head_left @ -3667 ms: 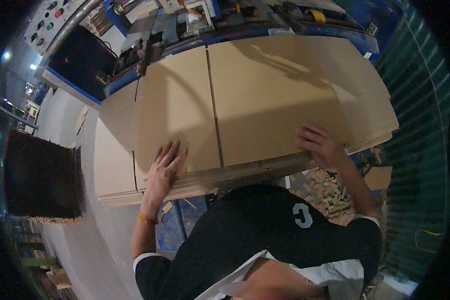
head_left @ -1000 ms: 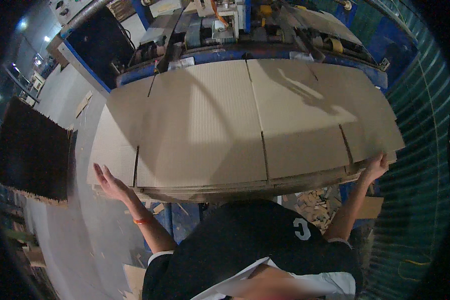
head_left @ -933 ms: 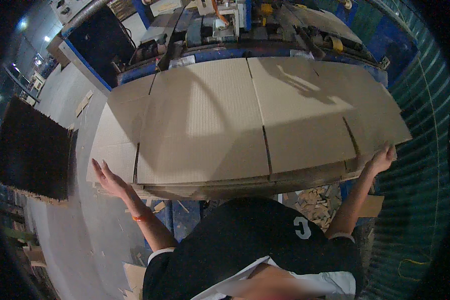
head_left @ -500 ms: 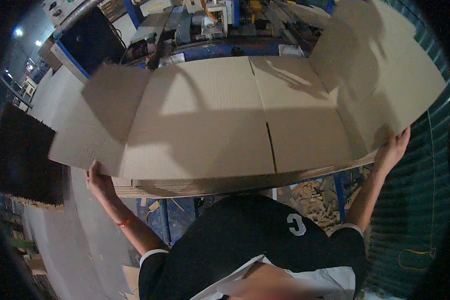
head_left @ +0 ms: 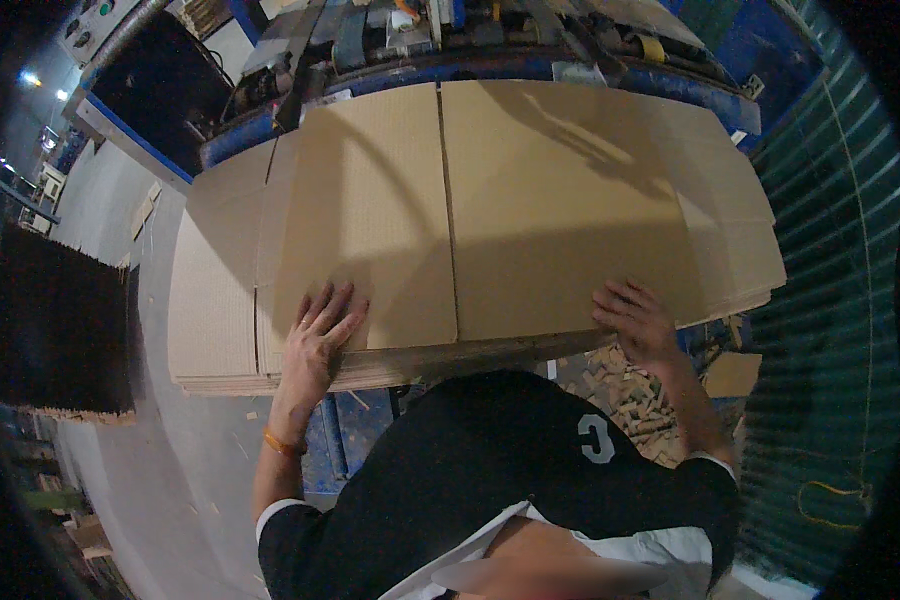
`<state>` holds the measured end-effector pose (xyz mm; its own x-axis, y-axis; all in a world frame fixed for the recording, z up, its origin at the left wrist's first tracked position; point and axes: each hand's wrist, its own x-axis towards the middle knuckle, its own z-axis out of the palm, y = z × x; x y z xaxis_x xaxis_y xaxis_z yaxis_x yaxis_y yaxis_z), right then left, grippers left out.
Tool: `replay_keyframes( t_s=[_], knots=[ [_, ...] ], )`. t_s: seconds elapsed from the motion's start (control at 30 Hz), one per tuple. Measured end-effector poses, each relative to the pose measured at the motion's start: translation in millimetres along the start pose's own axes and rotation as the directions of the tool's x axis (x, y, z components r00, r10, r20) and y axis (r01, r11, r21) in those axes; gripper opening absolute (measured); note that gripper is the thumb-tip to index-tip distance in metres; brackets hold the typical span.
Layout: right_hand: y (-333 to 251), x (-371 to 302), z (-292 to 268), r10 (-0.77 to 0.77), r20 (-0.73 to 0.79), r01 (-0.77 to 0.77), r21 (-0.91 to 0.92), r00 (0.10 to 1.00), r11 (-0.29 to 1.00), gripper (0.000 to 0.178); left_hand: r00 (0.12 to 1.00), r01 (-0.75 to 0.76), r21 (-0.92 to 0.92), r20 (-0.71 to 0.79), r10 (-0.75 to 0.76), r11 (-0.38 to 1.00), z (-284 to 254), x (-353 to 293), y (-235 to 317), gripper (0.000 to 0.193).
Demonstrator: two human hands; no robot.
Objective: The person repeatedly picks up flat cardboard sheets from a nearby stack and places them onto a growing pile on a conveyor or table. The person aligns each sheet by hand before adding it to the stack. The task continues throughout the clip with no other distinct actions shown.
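A folded brown cardboard box blank (head_left: 560,210) lies flat in front of me, its two panels meeting at a dark slit left of the middle. Beneath it is a stack of flat cardboard sheets (head_left: 215,290) that sticks out on both sides. My left hand (head_left: 322,328) rests on the near left part of the folded blank, fingers spread. On the near right part lies my right hand (head_left: 638,318), its fingers stretched out and palm down. Neither hand grips anything.
Beyond the stack stands a machine with a blue frame (head_left: 470,70) and rollers. A dark stack (head_left: 60,325) stands on the grey floor at the left. Cardboard scraps (head_left: 635,400) lie below at the right, beside a green corrugated wall (head_left: 820,370).
The blank's raised side panels have been folded inward and down flat. Both hands have let go of its outer edges and moved inward onto the top.
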<state>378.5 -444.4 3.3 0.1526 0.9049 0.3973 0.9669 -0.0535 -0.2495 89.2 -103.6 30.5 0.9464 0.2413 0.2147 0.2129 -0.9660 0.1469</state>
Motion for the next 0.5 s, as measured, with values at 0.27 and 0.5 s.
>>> replay_keyframes(
  t_s=[0.27,0.5],
  knots=[
    [70,46,-2,0.014,0.162,0.019,-0.199,0.987,0.98,0.051,0.989,-0.007,-0.079,-0.147,-0.004,0.997,3,20,-30,0.054],
    [131,126,5,0.173,0.269,-0.151,-0.103,0.947,0.983,0.063,0.958,-0.015,-0.134,-0.287,-0.024,0.991,17,110,-75,0.059]
  ],
)
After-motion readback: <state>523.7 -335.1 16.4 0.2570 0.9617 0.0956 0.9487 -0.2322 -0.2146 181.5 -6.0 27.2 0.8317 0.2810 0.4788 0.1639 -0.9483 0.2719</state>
